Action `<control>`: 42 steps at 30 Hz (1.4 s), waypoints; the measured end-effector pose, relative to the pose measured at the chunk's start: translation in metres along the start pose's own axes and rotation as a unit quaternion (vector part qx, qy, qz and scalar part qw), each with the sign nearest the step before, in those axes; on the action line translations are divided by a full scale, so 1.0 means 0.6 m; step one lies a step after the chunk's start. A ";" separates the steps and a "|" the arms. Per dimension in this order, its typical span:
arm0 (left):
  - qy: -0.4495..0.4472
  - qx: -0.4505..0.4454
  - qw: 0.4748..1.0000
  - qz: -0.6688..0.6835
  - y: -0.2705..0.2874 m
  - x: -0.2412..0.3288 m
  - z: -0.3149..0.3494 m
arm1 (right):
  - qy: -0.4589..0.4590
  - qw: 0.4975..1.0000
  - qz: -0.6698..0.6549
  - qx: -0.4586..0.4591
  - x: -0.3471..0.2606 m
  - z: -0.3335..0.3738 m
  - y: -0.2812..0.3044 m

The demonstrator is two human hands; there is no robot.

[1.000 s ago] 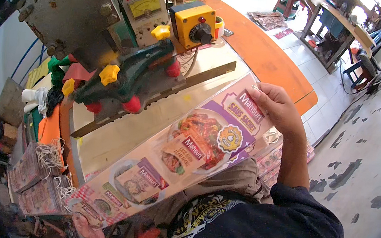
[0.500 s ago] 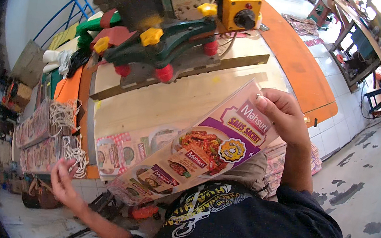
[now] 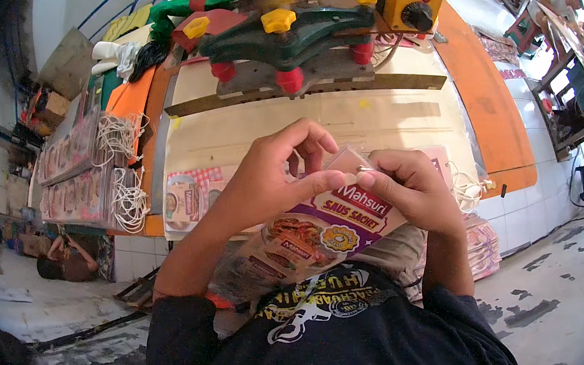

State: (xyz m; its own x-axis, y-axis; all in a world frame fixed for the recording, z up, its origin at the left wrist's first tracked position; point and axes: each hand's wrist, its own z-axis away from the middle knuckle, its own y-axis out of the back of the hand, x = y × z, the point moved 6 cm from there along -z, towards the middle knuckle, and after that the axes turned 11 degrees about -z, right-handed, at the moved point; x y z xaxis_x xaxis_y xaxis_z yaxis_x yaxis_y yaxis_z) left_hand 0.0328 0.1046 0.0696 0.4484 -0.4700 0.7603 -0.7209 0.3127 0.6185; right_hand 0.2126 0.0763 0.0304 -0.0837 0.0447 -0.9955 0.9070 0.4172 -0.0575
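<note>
A long printed plastic sheet (image 3: 329, 234), with food pictures and a purple band, lies slanted over my lap in front of the table. My right hand (image 3: 415, 190) is closed on its upper end, thumb on top. By those fingertips sits a small shiny metal piece (image 3: 364, 168); its exact kind is too small to tell. My left hand (image 3: 272, 169) reaches to the same end, fingers curved and apart from the thumb. Its thumb tip lies at the sheet's clear top edge. A similar printed sheet (image 3: 184, 198) lies on the table behind my left forearm.
Ahead stands a machine with a dark green arm (image 3: 287, 43), yellow knobs and a long metal bar (image 3: 310, 93). A yellow control box (image 3: 413, 6) sits beyond. Stacked printed sheets (image 3: 76, 189) with white cords are at left; more sheets (image 3: 480, 249) at right.
My left hand has come up from the lower left to the sheet's upper end. The sheet's upper end has moved left and down, with my right hand still on it.
</note>
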 end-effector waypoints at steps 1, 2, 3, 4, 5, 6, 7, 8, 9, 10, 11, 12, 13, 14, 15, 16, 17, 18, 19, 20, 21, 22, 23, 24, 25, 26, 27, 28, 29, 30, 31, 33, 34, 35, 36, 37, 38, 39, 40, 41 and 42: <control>0.009 -0.025 1.000 0.014 -0.007 -0.002 -0.007 | 0.008 1.000 0.008 -0.002 -0.001 0.000 -0.001; 0.023 -0.041 0.998 0.032 -0.011 -0.007 -0.011 | 0.021 0.999 0.024 0.002 -0.004 0.000 0.000; 0.038 -0.057 0.996 0.051 -0.016 -0.012 -0.014 | 0.024 0.999 0.040 -0.001 -0.005 0.000 0.003; 0.053 -0.073 0.993 0.070 -0.020 -0.017 -0.016 | 0.027 0.998 0.056 -0.005 -0.007 -0.001 0.005; 0.063 -0.079 0.989 0.107 -0.021 -0.022 -0.016 | 0.029 0.997 0.072 -0.010 -0.008 -0.001 0.005; 0.074 -0.083 0.983 0.143 -0.023 -0.028 -0.015 | 0.026 0.998 0.054 -0.010 -0.009 -0.001 0.004; 0.085 -0.086 0.976 0.180 -0.024 -0.032 -0.014 | 0.023 0.999 0.036 -0.010 -0.011 -0.001 0.000; 0.085 -0.088 0.974 0.190 -0.024 -0.031 -0.014 | 0.019 1.000 0.017 -0.011 -0.012 -0.001 -0.002; 0.085 -0.089 0.972 0.201 -0.024 -0.029 -0.014 | 0.015 1.000 0.023 -0.013 -0.014 -0.001 -0.002; 0.084 -0.089 0.969 0.212 -0.023 -0.027 -0.014 | 0.010 0.999 0.029 -0.016 -0.015 -0.002 -0.002; 0.086 -0.093 0.969 0.211 -0.022 -0.027 -0.014 | 0.005 0.999 0.034 -0.018 -0.015 -0.004 -0.001; 0.088 -0.096 0.969 0.210 -0.020 -0.026 -0.013 | 0.008 0.998 0.050 -0.025 -0.015 -0.005 -0.001; 0.089 -0.099 0.969 0.208 -0.018 -0.026 -0.012 | 0.011 0.997 0.067 -0.032 -0.014 -0.006 0.001; 0.088 -0.104 0.966 0.219 -0.017 -0.027 -0.011 | 0.014 0.996 0.083 -0.038 -0.014 -0.007 0.000; 0.087 -0.109 0.963 0.230 -0.017 -0.029 -0.011 | 0.017 0.997 0.068 -0.040 -0.017 -0.008 -0.002; 0.085 -0.115 0.960 0.241 -0.017 -0.030 -0.010 | 0.020 0.998 0.052 -0.042 -0.022 -0.009 -0.007; 0.096 -0.124 0.955 0.251 -0.017 -0.031 -0.009 | 0.024 0.998 0.037 -0.043 -0.025 -0.008 -0.010; 0.105 -0.133 0.950 0.261 -0.016 -0.033 -0.010 | 0.027 0.998 0.036 -0.042 -0.024 -0.008 -0.011; 0.114 -0.143 0.945 0.270 -0.016 -0.035 -0.010 | 0.030 0.998 0.035 -0.041 -0.022 -0.006 -0.012; 0.113 -0.149 0.945 0.269 -0.016 -0.037 -0.009 | 0.033 0.998 0.033 -0.040 -0.020 -0.006 -0.013; 0.109 -0.156 0.944 0.269 -0.016 -0.039 -0.009 | 0.041 0.997 0.048 -0.050 -0.018 -0.005 -0.011; 0.105 -0.163 0.943 0.269 -0.016 -0.038 -0.009 | 0.049 0.995 0.062 -0.060 -0.015 -0.004 -0.009; 0.118 -0.170 0.943 0.261 -0.015 -0.038 -0.008 | 0.057 0.993 0.076 -0.070 -0.015 -0.003 -0.007; 0.130 -0.177 0.942 0.255 -0.015 -0.035 -0.005 | 0.053 0.993 0.072 -0.083 -0.024 -0.002 -0.009; 0.141 -0.185 0.940 0.249 -0.015 -0.033 -0.002 | 0.059 0.993 0.061 -0.088 -0.026 -0.001 -0.010; 0.144 -0.194 0.936 0.254 -0.016 -0.031 -0.001 | 0.065 0.992 0.050 -0.093 -0.026 0.001 -0.012; 0.147 -0.204 0.933 0.259 -0.018 -0.030 0.001 | 0.070 0.992 0.040 -0.097 -0.027 0.001 -0.013; 0.150 -0.214 0.929 0.263 -0.020 -0.029 0.002 | 0.071 0.991 0.039 -0.107 -0.029 0.000 -0.014; 0.148 -0.226 0.923 0.273 -0.022 -0.024 0.004 | 0.050 0.990 0.043 -0.126 -0.027 0.002 -0.014; 0.146 -0.238 0.918 0.281 -0.024 -0.016 0.005 | 0.030 0.988 0.046 -0.144 -0.027 0.005 -0.012; 0.143 -0.250 0.913 0.290 -0.026 -0.011 0.007 | 0.009 0.986 0.050 -0.161 -0.026 0.008 -0.011; 0.134 -0.268 0.906 0.299 -0.032 -0.004 0.014 | 0.026 0.983 0.049 -0.177 -0.033 0.009 -0.017; 0.115 -0.276 0.900 0.317 -0.034 0.005 0.016 | 0.042 0.980 0.054 -0.187 -0.037 0.010 -0.020; 0.098 -0.284 0.893 0.336 -0.035 0.016 0.017 | 0.059 0.977 0.060 -0.197 -0.041 0.012 -0.022; 0.119 -0.293 0.888 0.334 -0.037 0.019 0.021 | 0.055 0.975 0.058 -0.206 -0.039 0.013 -0.022; 0.127 -0.298 0.889 0.323 -0.037 0.021 0.022 | 0.053 0.975 0.053 -0.210 -0.038 0.014 -0.023; 0.135 -0.303 0.890 0.312 -0.038 0.021 0.023 | 0.051 0.974 0.048 -0.214 -0.037 0.016 -0.023; 0.144 -0.309 0.891 0.301 -0.039 0.022 0.024 | 0.048 0.974 0.042 -0.218 -0.035 0.019 -0.024; 0.122 -0.303 0.900 0.289 -0.040 0.026 0.022 | 0.082 0.970 0.043 -0.226 -0.032 0.020 -0.024; 0.124 -0.308 0.898 0.288 -0.042 0.030 0.021 | 0.085 0.967 0.037 -0.238 -0.029 0.021 -0.025; 0.128 -0.314 0.896 0.286 -0.041 0.037 0.022 | 0.087 0.963 0.029 -0.252 -0.027 0.021 -0.027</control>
State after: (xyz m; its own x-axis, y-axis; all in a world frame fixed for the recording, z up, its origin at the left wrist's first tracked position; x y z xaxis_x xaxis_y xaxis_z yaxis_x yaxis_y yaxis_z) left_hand 0.0535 0.0756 0.0686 0.2645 0.0954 0.9597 -0.4688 0.8823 0.0415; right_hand 0.2047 0.0573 0.0464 -0.1470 0.2137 -0.9658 0.6004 0.7952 0.0846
